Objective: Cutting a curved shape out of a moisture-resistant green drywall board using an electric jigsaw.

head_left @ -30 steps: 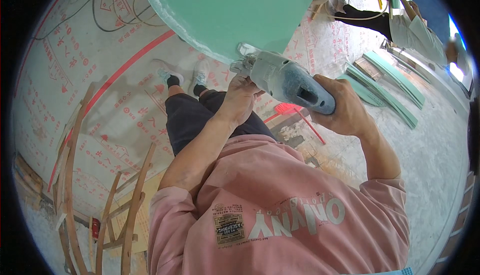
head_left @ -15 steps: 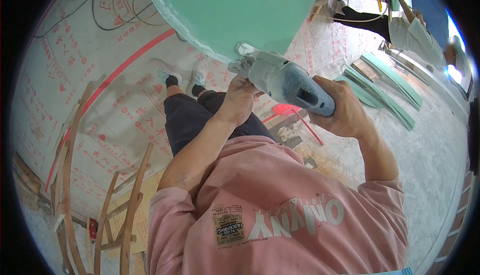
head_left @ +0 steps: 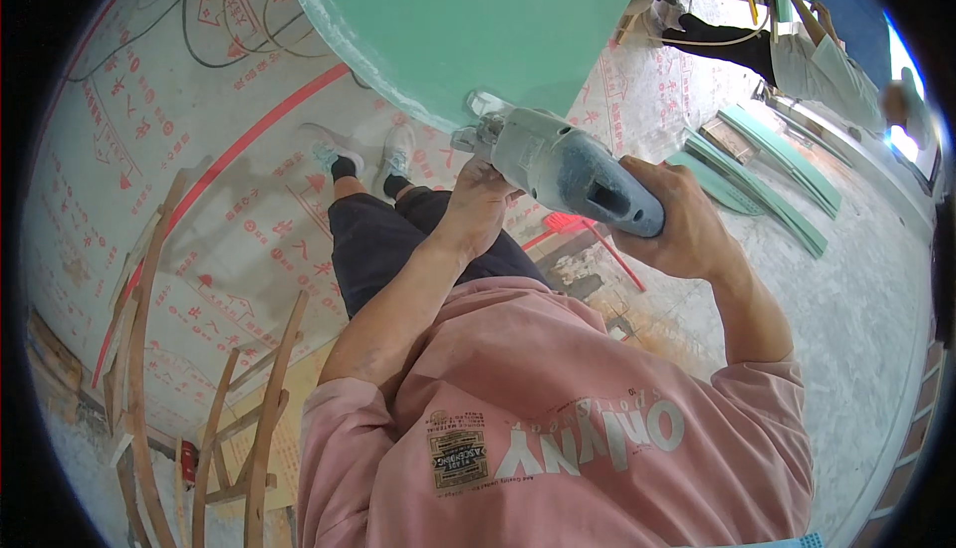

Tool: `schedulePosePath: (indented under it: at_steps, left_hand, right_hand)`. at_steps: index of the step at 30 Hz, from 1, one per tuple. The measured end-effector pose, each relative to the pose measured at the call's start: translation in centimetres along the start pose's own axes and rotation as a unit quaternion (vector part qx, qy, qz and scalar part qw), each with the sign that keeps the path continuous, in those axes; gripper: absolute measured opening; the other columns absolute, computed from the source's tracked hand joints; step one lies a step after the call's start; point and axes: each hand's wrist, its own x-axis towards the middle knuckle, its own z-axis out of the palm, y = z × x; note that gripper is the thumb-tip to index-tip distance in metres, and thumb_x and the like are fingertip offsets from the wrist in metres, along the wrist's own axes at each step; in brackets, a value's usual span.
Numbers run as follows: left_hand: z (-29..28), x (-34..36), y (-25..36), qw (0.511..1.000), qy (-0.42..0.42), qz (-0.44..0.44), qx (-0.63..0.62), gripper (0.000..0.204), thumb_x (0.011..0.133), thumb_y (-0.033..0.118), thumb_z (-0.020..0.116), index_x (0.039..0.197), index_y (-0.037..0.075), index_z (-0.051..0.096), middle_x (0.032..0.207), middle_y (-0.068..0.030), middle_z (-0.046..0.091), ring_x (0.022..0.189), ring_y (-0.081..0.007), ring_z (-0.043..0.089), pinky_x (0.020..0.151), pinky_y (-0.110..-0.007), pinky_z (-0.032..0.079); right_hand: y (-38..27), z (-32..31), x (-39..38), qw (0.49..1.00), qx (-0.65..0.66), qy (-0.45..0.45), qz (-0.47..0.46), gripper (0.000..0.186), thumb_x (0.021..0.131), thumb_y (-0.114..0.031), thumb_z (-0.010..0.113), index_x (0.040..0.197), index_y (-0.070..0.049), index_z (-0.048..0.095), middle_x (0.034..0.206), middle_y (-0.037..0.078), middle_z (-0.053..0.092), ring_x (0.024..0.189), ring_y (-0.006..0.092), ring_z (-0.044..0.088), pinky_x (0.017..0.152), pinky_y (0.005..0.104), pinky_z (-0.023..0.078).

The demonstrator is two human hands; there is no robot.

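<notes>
A dusty grey-and-blue handheld power tool (head_left: 578,172) lies slantwise between my hands. My right hand (head_left: 679,212) is wrapped round its rear end. Under the front end, my left hand (head_left: 480,208) is closed against the tool's underside; part of its grip is hidden. The metal front piece (head_left: 485,105) sits at the near edge of a green board (head_left: 468,30). White dust lines the board's curved left edge. Any blade or cutting part is hidden from sight.
Curved wooden frame pieces (head_left: 269,399) stand at lower left. Cables (head_left: 189,30) lie on the printed floor covering at upper left. Green strips (head_left: 782,160) rest on the floor at right. A red plastic tool (head_left: 568,222) is below; another person (head_left: 807,60) works at upper right.
The power tool and both hands have shifted very slightly, the front staying at the board's near edge. Both hands keep their hold. The other person's arm has moved a little.
</notes>
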Motion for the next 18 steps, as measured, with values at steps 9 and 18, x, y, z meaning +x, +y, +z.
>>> schedulePosePath:
  at_steps: [9, 18]
  left_hand:
    - [-0.79, 0.32, -0.07, 1.000, 0.008, -0.001, 0.022, 0.028, 0.095, 0.001, 0.063, 0.121, 0.010, 0.066, 0.119, -0.0001, 0.070, 0.110, -0.0129, 0.063, 0.096, -0.034, 0.046]
    - [-0.47, 0.11, 0.38, 0.998, 0.024, -0.006, 0.057, 0.022, 0.096, 0.006, 0.063, 0.116, 0.012, 0.069, 0.112, 0.0018, 0.070, 0.103, -0.0107, 0.062, 0.090, -0.032, 0.044]
  right_hand:
    - [-0.37, 0.10, 0.03, 1.000, -0.002, 0.001, 0.011, 0.032, 0.071, -0.011, 0.075, 0.099, -0.001, 0.064, 0.078, 0.019, 0.061, 0.071, 0.0421, 0.059, 0.068, 0.0430, 0.049]
    - [-0.86, 0.11, 0.14, 1.000, 0.013, -0.003, 0.007, 0.032, 0.070, -0.006, 0.072, 0.099, 0.000, 0.063, 0.075, 0.020, 0.063, 0.069, 0.0398, 0.064, 0.067, 0.0438, 0.050]
